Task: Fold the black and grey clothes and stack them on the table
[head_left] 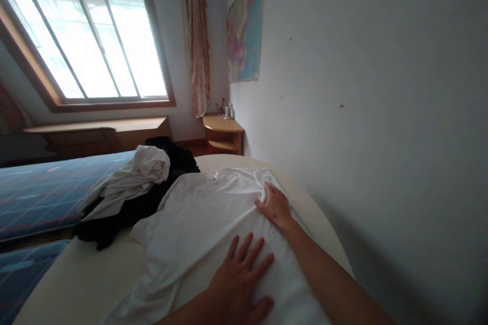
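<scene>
A white T-shirt (pixel 190 208) lies spread over the cream round tabletop (pixel 331 233), with creases running across it. My left hand (pixel 244 277) rests flat on the lower part of the shirt, fingers spread. Farther up, by the shirt's right side, my right hand (pixel 275 205) has its thumb and fingers closed on a fold of the cloth. Wrinkles run out from that grip. The shirt's right edge is partly hidden under my right forearm.
To the left, a bunched grey-white garment (pixel 148 167) lies on black clothing (pixel 133 218). Blue plaid mattresses (pixel 46 193) stand beyond it. A white wall (pixel 381 137) borders the right side. A corner shelf (pixel 223 124) and a low wooden desk (pixel 114 124) are behind.
</scene>
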Demonstrator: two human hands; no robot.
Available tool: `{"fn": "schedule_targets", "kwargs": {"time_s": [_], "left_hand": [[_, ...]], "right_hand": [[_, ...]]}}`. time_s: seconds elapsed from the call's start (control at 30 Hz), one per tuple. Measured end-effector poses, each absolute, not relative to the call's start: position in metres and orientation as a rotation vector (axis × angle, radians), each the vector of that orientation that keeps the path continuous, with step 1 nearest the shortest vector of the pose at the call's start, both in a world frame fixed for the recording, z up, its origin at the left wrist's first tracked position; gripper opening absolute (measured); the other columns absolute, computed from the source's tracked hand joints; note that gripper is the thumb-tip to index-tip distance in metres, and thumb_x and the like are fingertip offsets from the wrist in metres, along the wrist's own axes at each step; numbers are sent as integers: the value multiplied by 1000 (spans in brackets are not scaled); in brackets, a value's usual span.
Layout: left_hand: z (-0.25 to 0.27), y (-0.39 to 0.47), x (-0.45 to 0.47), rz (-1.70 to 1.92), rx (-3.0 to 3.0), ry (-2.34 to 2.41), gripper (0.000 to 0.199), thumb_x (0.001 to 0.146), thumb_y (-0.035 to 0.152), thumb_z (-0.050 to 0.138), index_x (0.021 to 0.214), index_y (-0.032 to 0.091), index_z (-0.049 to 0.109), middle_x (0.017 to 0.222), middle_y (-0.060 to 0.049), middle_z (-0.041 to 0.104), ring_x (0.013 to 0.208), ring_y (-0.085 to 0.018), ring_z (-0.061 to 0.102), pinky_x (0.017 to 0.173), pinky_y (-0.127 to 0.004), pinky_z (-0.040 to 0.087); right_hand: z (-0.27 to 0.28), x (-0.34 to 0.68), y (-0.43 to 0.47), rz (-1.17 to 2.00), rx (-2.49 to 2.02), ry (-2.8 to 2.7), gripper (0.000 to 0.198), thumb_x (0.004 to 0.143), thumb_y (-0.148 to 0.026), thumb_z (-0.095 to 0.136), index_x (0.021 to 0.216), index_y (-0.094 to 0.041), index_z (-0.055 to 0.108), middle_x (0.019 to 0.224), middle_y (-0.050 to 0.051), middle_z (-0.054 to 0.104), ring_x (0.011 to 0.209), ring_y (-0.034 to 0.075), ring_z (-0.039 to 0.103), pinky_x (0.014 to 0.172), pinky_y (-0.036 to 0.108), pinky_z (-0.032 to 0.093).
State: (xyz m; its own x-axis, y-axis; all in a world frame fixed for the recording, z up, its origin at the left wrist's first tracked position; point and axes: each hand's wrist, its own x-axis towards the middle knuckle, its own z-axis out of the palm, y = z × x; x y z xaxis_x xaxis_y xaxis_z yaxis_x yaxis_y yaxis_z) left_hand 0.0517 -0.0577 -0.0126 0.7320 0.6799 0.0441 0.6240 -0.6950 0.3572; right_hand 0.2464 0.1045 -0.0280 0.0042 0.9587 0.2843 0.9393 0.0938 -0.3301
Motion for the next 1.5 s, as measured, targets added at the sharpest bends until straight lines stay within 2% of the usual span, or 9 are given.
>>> {"fn": "schedule_targets", "kwargs": {"time_s": [0.23, 0.4, 0.47, 0.63, 0.77, 0.87, 1.07, 1.23, 1.5], "left_hand": [[-39, -75, 68, 192, 2626, 1018, 87, 87, 64, 57, 159, 33, 20, 165, -13, 14, 150, -46, 11, 112, -76, 17], [-11, -50, 57, 437, 2447, 1372, 45, 97, 46, 48, 137, 27, 56, 153, -10, 47, 140, -27, 45, 116, -45, 38], [0, -21, 38, 537, 2361, 1686, 39, 99, 38, 43, 130, 22, 60, 146, -11, 54, 134, -25, 51, 114, -41, 40], [-1, 57, -27, 335, 2139, 2298, 53, 101, 42, 38, 145, 14, 45, 155, -19, 41, 139, -32, 44, 112, -47, 35], [-13, 85, -56, 233, 2100, 2352, 56, 101, 40, 37, 149, 11, 40, 152, -22, 43, 140, -36, 41, 112, -52, 30], [-17, 92, -58, 231, 2131, 2334, 56, 99, 42, 41, 150, 19, 41, 154, -18, 40, 141, -38, 37, 113, -54, 28], [-21, 94, -51, 256, 2209, 2271, 55, 100, 43, 38, 151, 23, 41, 155, -13, 40, 143, -35, 34, 113, -52, 29], [-25, 79, -43, 277, 2285, 2204, 56, 99, 43, 39, 150, 20, 43, 160, -12, 35, 146, -36, 29, 115, -53, 26], [-27, 51, -20, 228, 2328, 2131, 60, 98, 45, 40, 152, 18, 40, 161, -13, 33, 148, -38, 28, 118, -54, 25]], "right_hand": [[-4, 241, 105, 40, -2085, -1916, 45, 88, -42, 57, 121, -13, 63, 127, 19, 63, 118, 32, 57, 94, 40, 45], [-4, 237, 107, -63, -2098, -1842, 37, 91, -38, 53, 118, -16, 66, 124, 17, 64, 116, 32, 56, 92, 41, 44], [-10, 239, 108, -78, -2049, -1832, 36, 91, -37, 53, 119, -18, 66, 126, 15, 65, 116, 30, 56, 94, 40, 43], [-13, 251, 118, 79, -2034, -1674, 29, 95, -32, 48, 111, -20, 68, 113, 12, 72, 106, 26, 64, 90, 34, 45], [-9, 264, 130, 155, -2067, -1427, 45, 102, -32, 24, 128, -13, 56, 113, 16, 71, 100, 26, 67, 84, 34, 48], [-10, 269, 133, 79, -1896, -1500, 46, 100, -30, 26, 135, -12, 48, 130, 16, 64, 116, 25, 61, 97, 34, 45], [-12, 239, 129, 26, -1575, -2050, 46, 93, -37, 50, 134, -18, 57, 150, 10, 49, 144, 26, 34, 121, 43, 16], [-8, 210, 134, 285, -1576, -2339, 60, 98, -51, 41, 148, -18, 47, 158, 8, 40, 150, 24, 25, 121, 40, 14], [-11, 211, 112, 266, -1752, -2352, 79, 92, -67, 42, 155, -19, 37, 163, 8, 28, 151, 32, 19, 121, 47, 12]]}}
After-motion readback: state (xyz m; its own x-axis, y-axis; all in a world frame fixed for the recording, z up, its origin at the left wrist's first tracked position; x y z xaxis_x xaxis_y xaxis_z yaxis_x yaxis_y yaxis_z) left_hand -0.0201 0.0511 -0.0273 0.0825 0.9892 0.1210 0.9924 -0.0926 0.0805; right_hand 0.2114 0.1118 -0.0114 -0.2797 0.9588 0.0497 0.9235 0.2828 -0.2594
